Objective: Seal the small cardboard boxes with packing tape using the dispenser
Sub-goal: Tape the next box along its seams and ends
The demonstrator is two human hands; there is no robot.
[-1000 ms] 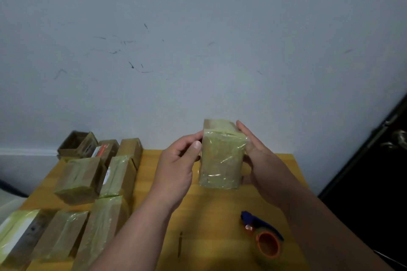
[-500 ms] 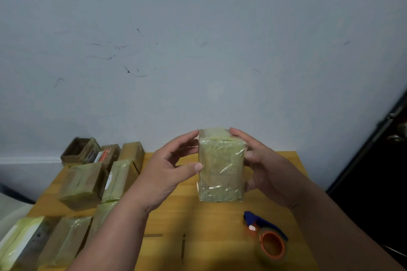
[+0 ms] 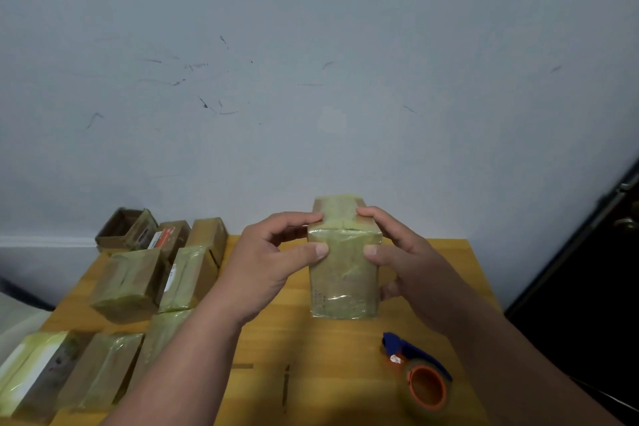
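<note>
Pale, scuffed wall (image 3: 311,62) fills most of the view above a yellow wooden table (image 3: 345,356), with a dark door (image 3: 594,270) off to the right of the hands. Between the two hands stands a small cardboard box (image 3: 342,273), upright, its long axis running vertically and its top end tilted slightly away toward the wall; whether its bottom edge rests on the table or hangs just above it cannot be told. It is brown card wrapped all over in glossy, wrinkled clear tape with a yellow-green sheen, and a seam runs across its top face. The left hand (image 3: 269,263) grips the box's upper left side, thumb pressed on the near face and fingers curled over the top edge. The right hand (image 3: 404,266) mirrors it on the upper right side, thumb on the near face and fingers over the top, so both hands are clamped on the same box. Just below the right hand, near the right forearm, a tape dispenser (image 3: 418,373) with a blue handle and an orange-cored roll lies on the table, apart from the box. Left of the left hand lies a cluster of taped boxes (image 3: 138,287), and beyond them an open box (image 3: 121,228) sits against the wall.
</note>
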